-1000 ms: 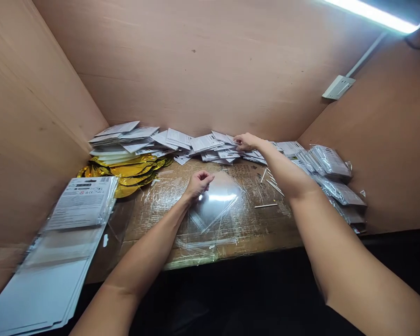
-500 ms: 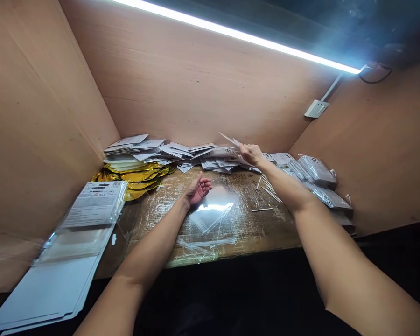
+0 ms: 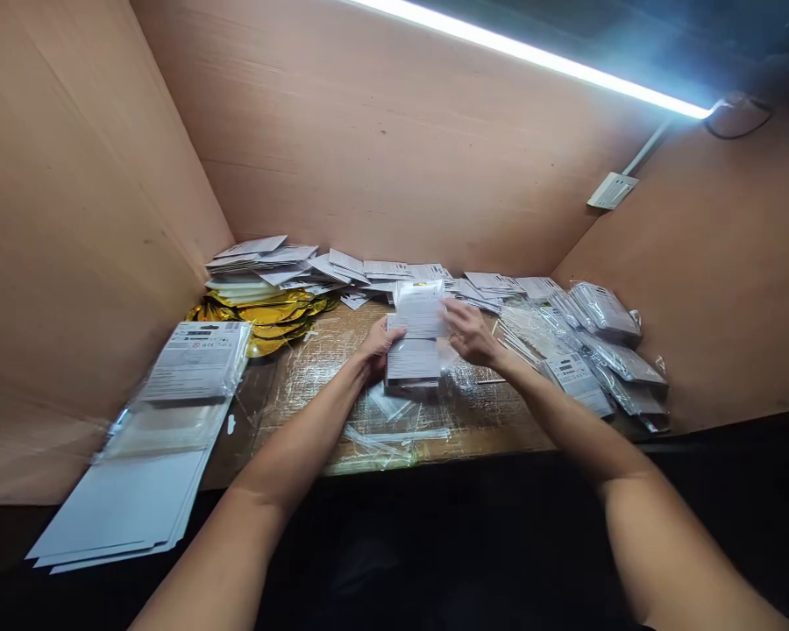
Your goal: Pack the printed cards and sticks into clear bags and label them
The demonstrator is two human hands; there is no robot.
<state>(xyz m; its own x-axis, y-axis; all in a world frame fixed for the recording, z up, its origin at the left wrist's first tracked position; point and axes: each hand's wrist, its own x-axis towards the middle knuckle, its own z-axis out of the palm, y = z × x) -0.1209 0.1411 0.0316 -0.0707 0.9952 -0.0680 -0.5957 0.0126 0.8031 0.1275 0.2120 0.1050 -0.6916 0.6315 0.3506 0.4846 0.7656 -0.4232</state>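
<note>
In the head view, my left hand is closed on a small stack of printed cards, thumb on top, above the middle of the work surface. A printed card in a clear sleeve overlaps the upper end of that stack. At the sleeve's right edge is my right hand, its fingers bent and smeared by motion; whether they grip the edge is unclear. Clear plastic sleeves lie flat beneath the cards.
Loose printed cards line the back wall, with gold foil pieces at left. Long sleeves with cards overhang the left front edge. Filled packets pile up at right beside thin white sticks. A socket is on the wall.
My right hand has come from the back pile toward the middle. My left hand, open and palm up before, now holds the stack of cards. A packet now shows at right, near my forearm.
</note>
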